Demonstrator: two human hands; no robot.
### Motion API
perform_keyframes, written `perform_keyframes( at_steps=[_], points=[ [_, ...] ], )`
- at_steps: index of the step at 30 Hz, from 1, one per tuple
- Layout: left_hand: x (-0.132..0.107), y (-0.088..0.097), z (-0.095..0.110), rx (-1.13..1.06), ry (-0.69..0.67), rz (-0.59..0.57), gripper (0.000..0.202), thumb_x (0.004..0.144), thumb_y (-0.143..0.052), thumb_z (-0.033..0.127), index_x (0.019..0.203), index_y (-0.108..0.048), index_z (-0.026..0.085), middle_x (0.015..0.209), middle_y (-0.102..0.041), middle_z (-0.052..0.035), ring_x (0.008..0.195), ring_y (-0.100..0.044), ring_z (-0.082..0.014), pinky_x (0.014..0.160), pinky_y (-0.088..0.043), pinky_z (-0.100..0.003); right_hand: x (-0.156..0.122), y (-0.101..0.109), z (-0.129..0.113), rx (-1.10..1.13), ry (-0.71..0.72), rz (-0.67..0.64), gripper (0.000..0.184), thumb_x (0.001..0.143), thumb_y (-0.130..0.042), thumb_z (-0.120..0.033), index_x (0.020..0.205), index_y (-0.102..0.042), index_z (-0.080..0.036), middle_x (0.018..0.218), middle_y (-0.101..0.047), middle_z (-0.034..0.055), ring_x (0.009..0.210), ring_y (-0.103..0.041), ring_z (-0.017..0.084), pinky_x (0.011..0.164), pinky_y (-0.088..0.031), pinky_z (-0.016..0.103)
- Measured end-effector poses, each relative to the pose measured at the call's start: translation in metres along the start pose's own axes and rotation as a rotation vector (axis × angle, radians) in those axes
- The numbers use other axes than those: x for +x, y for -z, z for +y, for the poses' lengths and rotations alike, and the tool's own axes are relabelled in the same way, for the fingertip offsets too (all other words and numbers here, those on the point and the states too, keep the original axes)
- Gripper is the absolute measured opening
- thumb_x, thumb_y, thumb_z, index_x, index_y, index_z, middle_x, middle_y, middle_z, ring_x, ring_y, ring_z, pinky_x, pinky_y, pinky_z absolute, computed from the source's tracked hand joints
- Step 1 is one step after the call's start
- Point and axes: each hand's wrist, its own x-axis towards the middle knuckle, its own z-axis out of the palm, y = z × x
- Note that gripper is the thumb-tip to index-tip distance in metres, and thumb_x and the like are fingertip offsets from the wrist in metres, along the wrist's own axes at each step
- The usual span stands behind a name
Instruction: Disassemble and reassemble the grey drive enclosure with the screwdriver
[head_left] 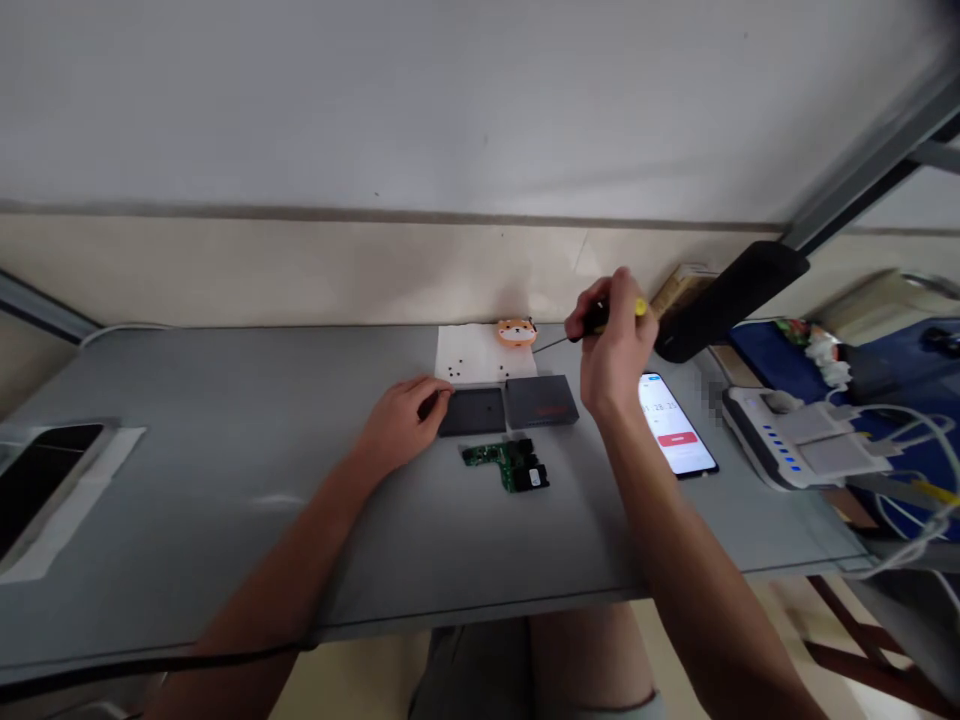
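My right hand is wrapped round a screwdriver with a black and yellow handle. Its thin shaft points left, the tip beside an orange animal-faced case on a white paper sheet. Curled at the left edge of a flat black cover, my left hand has its fingertips closed; whatever is between them is hidden. A dark grey box lies right of the cover. In front of both is a green circuit board with black connectors. Several tiny dark screws are scattered on the paper.
A lit phone lies by my right forearm, with a white power strip and cables farther right. Behind them leans a black cylinder. Another dark-screened device is at the far left. The wall borders the grey table.
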Motion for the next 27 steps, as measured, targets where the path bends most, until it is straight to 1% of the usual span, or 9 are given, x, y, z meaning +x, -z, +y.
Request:
perform_keyframes(
  at_steps=[3, 5, 8, 9, 12, 14, 17, 21, 27],
  points=[
    [0.000, 0.000, 0.002, 0.009, -0.010, -0.028, 0.026, 0.098, -0.045, 0.029, 0.101, -0.070, 0.021, 0.097, -0.076, -0.0068, 0.089, -0.070, -0.0225, 0.086, -0.055, -0.036, -0.010, -0.013, 0.011, -0.010, 0.047, 0.039, 0.044, 0.101, -0.048, -0.053, 0.070, -0.045, -0.023, 0.061, -0.042, -0.0049, 0.052, -0.040, 0.009, 0.051, -0.037, 0.026],
    [0.000, 0.000, 0.003, 0.015, -0.007, -0.045, 0.027, 0.099, -0.044, 0.029, 0.103, -0.070, 0.022, 0.098, -0.076, -0.0063, 0.088, -0.070, -0.0222, 0.087, -0.055, -0.036, -0.016, -0.010, 0.009, -0.176, 0.132, -0.030, 0.042, 0.101, -0.050, -0.051, 0.070, -0.049, -0.023, 0.061, -0.046, -0.0042, 0.054, -0.043, 0.010, 0.055, -0.039, 0.027],
    [0.000, -0.001, 0.003, 0.027, 0.032, -0.069, 0.027, 0.097, -0.045, 0.027, 0.104, -0.071, 0.023, 0.089, -0.076, -0.0047, 0.079, -0.069, -0.0211, 0.083, -0.054, -0.036, -0.025, 0.005, -0.004, -0.487, 0.281, -0.353, 0.033, 0.100, -0.054, -0.039, 0.072, -0.058, -0.022, 0.069, -0.059, -0.0002, 0.065, -0.056, 0.013, 0.064, -0.047, 0.028],
    [-0.001, -0.002, 0.003, 0.031, 0.047, -0.078, 0.027, 0.096, -0.046, 0.026, 0.104, -0.072, 0.023, 0.085, -0.075, -0.0036, 0.076, -0.068, -0.0206, 0.081, -0.054, -0.035, -0.030, 0.011, -0.010, -0.559, 0.324, -0.455, 0.027, 0.099, -0.054, -0.035, 0.078, -0.063, -0.022, 0.079, -0.064, 0.0025, 0.073, -0.062, 0.014, 0.069, -0.050, 0.029],
    [-0.002, -0.002, 0.004, 0.041, 0.078, -0.088, 0.028, 0.094, -0.048, 0.023, 0.107, -0.072, 0.025, 0.076, -0.072, -0.0008, 0.072, -0.067, -0.0200, 0.080, -0.054, -0.034, -0.052, 0.028, -0.022, -0.720, 0.338, -0.591, 0.019, 0.100, -0.054, -0.031, 0.105, -0.071, -0.023, 0.108, -0.070, 0.0081, 0.084, -0.069, 0.016, 0.067, -0.054, 0.029],
    [-0.002, 0.000, 0.004, 0.044, 0.088, -0.070, 0.030, 0.094, -0.047, 0.020, 0.109, -0.072, 0.025, 0.079, -0.073, -0.0016, 0.075, -0.068, -0.0203, 0.079, -0.053, -0.033, -0.070, 0.039, -0.025, -0.806, 0.365, -0.752, 0.021, 0.101, -0.054, -0.032, 0.109, -0.071, -0.024, 0.112, -0.072, 0.0079, 0.076, -0.072, 0.015, 0.060, -0.055, 0.028],
    [-0.002, 0.005, 0.004, 0.061, 0.123, -0.047, 0.031, 0.095, -0.047, 0.020, 0.114, -0.071, 0.023, 0.083, -0.074, -0.0038, 0.074, -0.068, -0.0206, 0.073, -0.051, -0.030, -0.094, 0.056, -0.023, -0.940, 0.356, -0.943, 0.027, 0.101, -0.055, -0.038, 0.119, -0.069, -0.023, 0.124, -0.072, 0.0101, 0.095, -0.077, 0.024, 0.065, -0.061, 0.034],
    [0.000, 0.016, -0.001, 0.093, 0.172, -0.096, 0.034, 0.094, -0.048, 0.022, 0.122, -0.068, 0.021, 0.077, -0.071, -0.0023, 0.062, -0.064, -0.0192, 0.063, -0.046, -0.029, -0.109, 0.073, -0.017, -1.007, 0.327, -1.072, 0.047, 0.097, -0.061, -0.046, 0.138, -0.058, -0.022, 0.144, -0.063, 0.0152, 0.101, -0.077, 0.031, 0.074, -0.065, 0.047],
    [0.000, 0.028, -0.010, 0.086, 0.191, -0.140, 0.033, 0.094, -0.047, 0.024, 0.120, -0.067, 0.020, 0.069, -0.067, -0.0003, 0.058, -0.061, -0.0183, 0.062, -0.045, -0.029, -0.112, 0.072, -0.018, -1.041, 0.307, -1.118, 0.028, 0.098, -0.059, -0.036, 0.121, -0.064, -0.021, 0.141, -0.064, 0.0153, 0.082, -0.076, 0.026, 0.064, -0.061, 0.042]
  ],
)
